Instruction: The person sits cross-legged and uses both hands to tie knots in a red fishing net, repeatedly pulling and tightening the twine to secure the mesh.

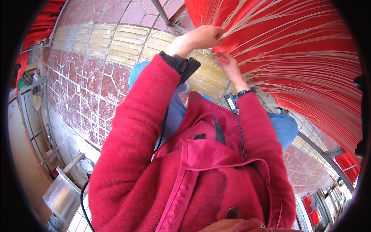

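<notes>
A wide red cloth spreads from the top centre to the right side, with long, thin pale strands lying across it in rows. My left hand is at the near left edge of the cloth, its fingers closed on a bundle of the strands. Just below and to the right, my right hand is bent in a pinch near the loose strand ends. Its fingertips touch thin pale bits there, partly hidden. Both wrists wear black straps with small devices and cables.
A metal frame stands beside the cloth's left edge. Below lies a paved floor with red tiles and a yellow ribbed strip. At the lower left are a metal pot and a metal rack. My knees are under my arms.
</notes>
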A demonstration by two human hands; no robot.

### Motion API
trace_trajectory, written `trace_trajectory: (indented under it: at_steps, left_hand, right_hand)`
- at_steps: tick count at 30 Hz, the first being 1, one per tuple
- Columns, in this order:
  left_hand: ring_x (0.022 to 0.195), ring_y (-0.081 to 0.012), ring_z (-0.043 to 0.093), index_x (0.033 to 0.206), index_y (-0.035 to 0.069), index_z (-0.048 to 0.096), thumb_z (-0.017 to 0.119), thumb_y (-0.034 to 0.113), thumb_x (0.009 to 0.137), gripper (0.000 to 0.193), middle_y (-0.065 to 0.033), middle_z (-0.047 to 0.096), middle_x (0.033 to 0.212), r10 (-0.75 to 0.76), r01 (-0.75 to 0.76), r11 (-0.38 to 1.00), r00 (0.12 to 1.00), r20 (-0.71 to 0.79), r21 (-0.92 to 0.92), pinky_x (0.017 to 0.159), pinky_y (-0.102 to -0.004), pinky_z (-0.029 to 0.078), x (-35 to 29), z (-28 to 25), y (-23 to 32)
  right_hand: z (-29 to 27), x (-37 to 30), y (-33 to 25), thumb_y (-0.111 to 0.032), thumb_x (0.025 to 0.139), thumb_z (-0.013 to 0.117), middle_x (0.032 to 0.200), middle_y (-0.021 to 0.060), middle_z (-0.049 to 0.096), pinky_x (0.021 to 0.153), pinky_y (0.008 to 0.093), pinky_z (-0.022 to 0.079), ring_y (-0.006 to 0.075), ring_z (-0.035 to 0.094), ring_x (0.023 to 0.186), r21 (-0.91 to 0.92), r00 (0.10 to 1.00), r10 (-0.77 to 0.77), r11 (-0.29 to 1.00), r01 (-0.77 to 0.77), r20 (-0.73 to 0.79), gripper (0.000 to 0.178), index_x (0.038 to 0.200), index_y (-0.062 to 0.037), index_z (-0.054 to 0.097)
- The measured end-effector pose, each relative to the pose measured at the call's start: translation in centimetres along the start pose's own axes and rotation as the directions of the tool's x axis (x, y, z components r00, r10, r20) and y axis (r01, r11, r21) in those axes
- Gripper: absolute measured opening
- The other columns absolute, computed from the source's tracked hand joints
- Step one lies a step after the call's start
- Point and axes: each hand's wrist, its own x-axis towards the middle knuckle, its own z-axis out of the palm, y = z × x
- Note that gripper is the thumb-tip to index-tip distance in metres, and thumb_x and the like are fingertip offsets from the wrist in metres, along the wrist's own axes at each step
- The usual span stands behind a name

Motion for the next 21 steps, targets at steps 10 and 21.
trace_trajectory:
  at_steps: [10,21]
  left_hand:
    - [0.089,-0.0402,0.066,0.098,0.008,0.065,0.059,0.025,0.091,0.02,-0.0207,0.069,0.089,-0.045,0.13,0.974,0.915,-0.401,0.186,0.077,-0.05,0.053,0.2,-0.8,-1.8]
    - [0.082,-0.0401,0.065,0.097,0.002,0.062,0.052,0.011,0.092,0.014,-0.0237,0.065,0.083,0.036,0.046,0.994,0.727,-0.686,0.1,0.071,-0.0441,0.051,-0.3,-2.4,-0.6]
  right_hand:
    - [0.6,-1.4,5.7,-0.022,0.095,0.053,0.099,0.0089,0.071,0.087,0.0303,0.049,0.0173,0.066,0.097,-0.141,0.954,0.166,0.981,-0.133,0.25,0.027,0.108,-0.0049,0.069]
    - [0.7,-3.4,-1.8,-0.025,0.103,0.048,0.091,0.0047,0.069,0.087,0.0294,0.051,0.0134,0.066,0.09,0.111,0.782,0.225,0.93,-0.35,0.582,0.029,0.109,-0.0027,0.065]
